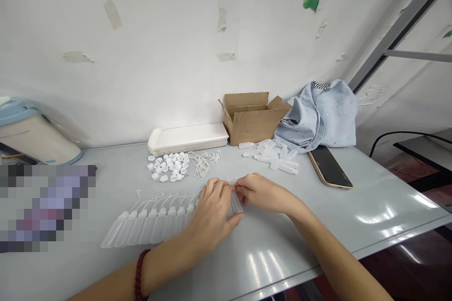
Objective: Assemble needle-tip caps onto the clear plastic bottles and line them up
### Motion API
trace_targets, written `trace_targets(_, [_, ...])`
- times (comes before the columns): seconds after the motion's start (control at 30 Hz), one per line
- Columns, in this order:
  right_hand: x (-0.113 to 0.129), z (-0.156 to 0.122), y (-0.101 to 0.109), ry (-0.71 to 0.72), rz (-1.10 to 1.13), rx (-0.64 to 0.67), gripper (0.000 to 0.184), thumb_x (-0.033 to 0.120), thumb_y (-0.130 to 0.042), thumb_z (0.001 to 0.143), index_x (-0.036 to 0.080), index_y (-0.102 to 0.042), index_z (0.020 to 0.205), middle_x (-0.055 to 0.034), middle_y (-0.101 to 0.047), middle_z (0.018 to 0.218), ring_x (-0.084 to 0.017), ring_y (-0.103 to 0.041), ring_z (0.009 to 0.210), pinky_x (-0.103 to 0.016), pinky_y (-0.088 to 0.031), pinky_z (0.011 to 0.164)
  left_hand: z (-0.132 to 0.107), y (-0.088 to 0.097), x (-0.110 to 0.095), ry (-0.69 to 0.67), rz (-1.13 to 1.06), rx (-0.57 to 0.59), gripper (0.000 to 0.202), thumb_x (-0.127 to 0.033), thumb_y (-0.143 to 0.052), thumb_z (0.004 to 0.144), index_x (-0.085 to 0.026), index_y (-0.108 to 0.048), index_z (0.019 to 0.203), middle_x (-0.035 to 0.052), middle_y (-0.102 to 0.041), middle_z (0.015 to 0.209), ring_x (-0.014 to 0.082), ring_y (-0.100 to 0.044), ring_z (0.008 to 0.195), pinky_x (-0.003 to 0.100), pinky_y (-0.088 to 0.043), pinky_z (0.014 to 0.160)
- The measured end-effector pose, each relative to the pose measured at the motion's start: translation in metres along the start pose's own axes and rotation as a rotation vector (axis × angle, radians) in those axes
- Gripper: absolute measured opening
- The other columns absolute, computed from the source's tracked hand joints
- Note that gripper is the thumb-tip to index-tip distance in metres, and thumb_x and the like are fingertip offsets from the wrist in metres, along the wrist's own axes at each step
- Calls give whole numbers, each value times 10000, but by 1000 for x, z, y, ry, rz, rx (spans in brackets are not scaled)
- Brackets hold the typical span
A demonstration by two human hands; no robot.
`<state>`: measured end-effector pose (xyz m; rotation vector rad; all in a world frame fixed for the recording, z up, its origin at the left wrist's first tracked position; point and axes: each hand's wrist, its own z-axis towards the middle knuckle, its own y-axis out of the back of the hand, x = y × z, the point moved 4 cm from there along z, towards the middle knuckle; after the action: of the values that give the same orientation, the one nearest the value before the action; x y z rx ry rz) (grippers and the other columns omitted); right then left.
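Observation:
A row of small translucent plastic bottles (155, 225) lies side by side on the table, with white caps and thin curved white stems at their far ends. My left hand (213, 211) is over the right end of this row, its curled fingers and thumb around an end bottle (236, 203). Close against its fingertips, my right hand (261, 193) is closed in a pinch at the bottle's far end. What the right fingers grip is hidden. Behind the hands are loose white round caps (171, 164) and a small pile of thin white stems (206, 162).
More clear bottles (273, 153) lie loose before an open cardboard box (252, 124). White trays (192, 136) are stacked by the wall. On the right are a phone (330, 168) and a light blue cloth bag (332, 113); a beige and blue container (38, 134) is at left.

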<state>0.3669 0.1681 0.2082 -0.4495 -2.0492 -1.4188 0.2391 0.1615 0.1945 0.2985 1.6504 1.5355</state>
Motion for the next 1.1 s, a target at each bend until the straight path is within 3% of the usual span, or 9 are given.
trace_targets(0.47, [-2, 1, 2, 10, 4, -13, 286, 110, -400, 805, 141, -616, 618, -46, -653, 611, -148, -594, 603, -229, -397, 575, -4, 0, 0, -28, -26, -40, 370, -217, -710, 739, -152, -522, 1051, 107, -541, 1124, 305, -442, 1081, 476, -428, 909])
trace_targets(0.67, [-8, 6, 16, -29, -56, -193, 276, 185, -425, 858, 142, -665, 728, -47, -684, 680, -153, -609, 631, -231, -399, 566, -3, 23, 20, -11, 14, -189, 247, -266, -521, 877, -142, -517, 1091, 107, -573, 1081, 281, -468, 1071, 443, -439, 887])
trace_targets(0.8, [-22, 16, 29, -84, -177, -424, 225, 149, -447, 875, 122, -654, 959, -103, -684, 944, -202, -605, 849, -275, -406, 706, 8, 42, 49, 76, 120, -230, 173, -169, -425, 856, -146, -583, 923, 90, -614, 896, 276, -524, 956, 397, -466, 768])
trace_targets(0.93, [-41, 25, 39, -153, -311, -585, 293, 86, -440, 871, 80, -612, 1108, -182, -610, 1109, -294, -508, 1034, -346, -384, 791, 25, 46, 66, 115, 154, -236, 124, -188, -495, 792, -163, -616, 789, 87, -602, 754, 304, -539, 865, 380, -455, 662])
trace_targets(1.1, [-56, 34, 44, -95, -448, -589, 426, -37, -451, 782, 110, -622, 1143, -140, -619, 1127, -282, -477, 995, -353, -352, 842, 41, 42, 68, 91, 116, -239, 197, -127, -506, 735, -184, -588, 565, 94, -572, 638, 308, -534, 780, 378, -427, 634])
